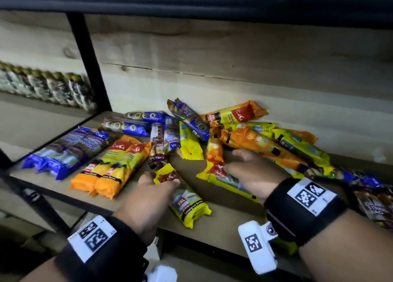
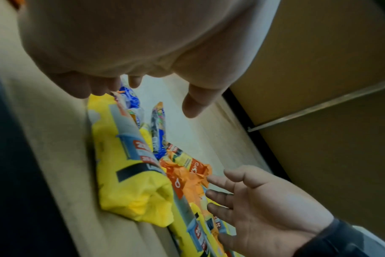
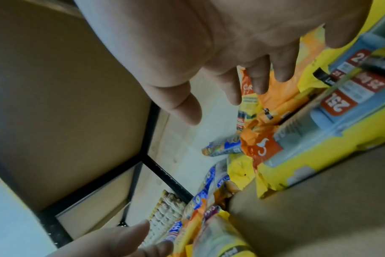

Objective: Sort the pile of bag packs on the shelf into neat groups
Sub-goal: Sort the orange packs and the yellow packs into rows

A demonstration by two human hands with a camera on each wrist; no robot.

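- Sorting partly done: blue packs [image 1: 63, 152] grouped at the shelf's left end, two orange packs [image 1: 114, 165] side by side next to them.
- Left: mixed pile [image 1: 244, 137] mid-shelf against the back wall [image 1: 234, 75], plus strays far right.
- My left hand [image 1: 146, 194] pinches a yellow pack [image 1: 182, 196] by its top end, near the front edge.
- My right hand [image 1: 248, 173] rests on the pile, fingers loose, gripping nothing.
- Open shelf [image 1: 225, 213] board between the groups and the pile; black upright [image 1: 89, 62] bounds the left.
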